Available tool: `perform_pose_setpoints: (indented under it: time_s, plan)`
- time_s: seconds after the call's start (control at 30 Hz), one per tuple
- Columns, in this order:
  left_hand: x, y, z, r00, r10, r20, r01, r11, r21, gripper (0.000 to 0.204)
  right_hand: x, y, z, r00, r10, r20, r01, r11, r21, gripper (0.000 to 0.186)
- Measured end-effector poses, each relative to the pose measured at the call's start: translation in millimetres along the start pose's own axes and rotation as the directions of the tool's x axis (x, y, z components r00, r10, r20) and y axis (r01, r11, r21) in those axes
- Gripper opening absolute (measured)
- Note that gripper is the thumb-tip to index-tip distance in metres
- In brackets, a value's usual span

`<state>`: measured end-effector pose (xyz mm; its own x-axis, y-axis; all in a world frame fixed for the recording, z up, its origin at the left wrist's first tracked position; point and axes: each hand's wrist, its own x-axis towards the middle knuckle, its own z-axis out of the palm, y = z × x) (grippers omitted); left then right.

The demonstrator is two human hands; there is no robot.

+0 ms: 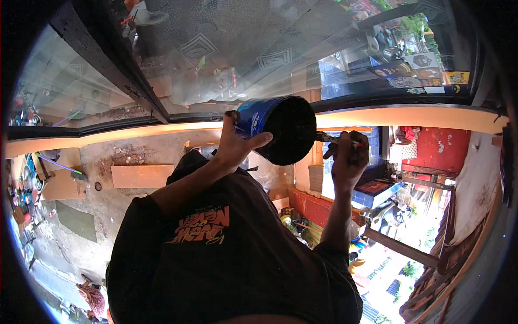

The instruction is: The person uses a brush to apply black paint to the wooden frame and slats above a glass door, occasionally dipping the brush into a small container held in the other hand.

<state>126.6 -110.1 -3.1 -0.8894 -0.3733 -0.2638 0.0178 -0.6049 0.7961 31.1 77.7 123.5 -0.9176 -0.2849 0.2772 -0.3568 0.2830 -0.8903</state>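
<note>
In the middle, a blue can (252,116) is tipped so that its round mouth shows; the inside is black, coated with what looks like dark paint. My left hand (237,147) grips the can from the left, its thumb along the side by the rim and a dark-stained fingertip on top. At the can's right rim is a paint-smeared paintbrush (325,137), its far end against or just behind the rim; I cannot tell which. My right hand (349,157), its fingers blotched with dark paint, is closed round the brush handle.
Close above the can runs a dark window frame (345,103) with large glass panes (232,48), and an orange ledge (124,132) lies along its lower side. Farther off are a red wall (440,148), a blue-tiled surface (369,198), a wooden beam (402,247) and a person (93,297).
</note>
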Motion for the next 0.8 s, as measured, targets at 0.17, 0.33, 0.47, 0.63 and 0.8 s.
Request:
perform_pose_setpoints:
  time_s: [0.17,0.33,0.47,0.63,0.8]
  plan:
    - [-6,4,-2,0.990,0.133,0.041,-0.137,0.982,0.129,0.064,-3,-6,-12,0.992,0.108,-0.063,-0.101,0.990,0.100,0.010]
    - [1,15,3,0.951,-0.310,0.012,0.309,0.943,-0.127,0.058,-5,-8,-12,0.991,0.134,-0.029,-0.129,0.982,0.140,0.012]
    - [-2,16,10,0.918,-0.397,-0.024,0.388,0.907,-0.164,0.059,0,-9,-12,1.000,0.016,0.024,-0.019,0.996,0.093,0.011]
    - [3,17,13,0.917,-0.398,0.006,0.396,0.912,-0.107,0.056,11,-15,-22,0.997,0.013,0.075,-0.014,1.000,0.010,0.012]
    - [10,31,18,0.885,-0.458,0.080,0.460,0.888,-0.006,0.068,18,-22,-33,0.984,-0.055,0.170,0.047,0.998,0.046,0.014]
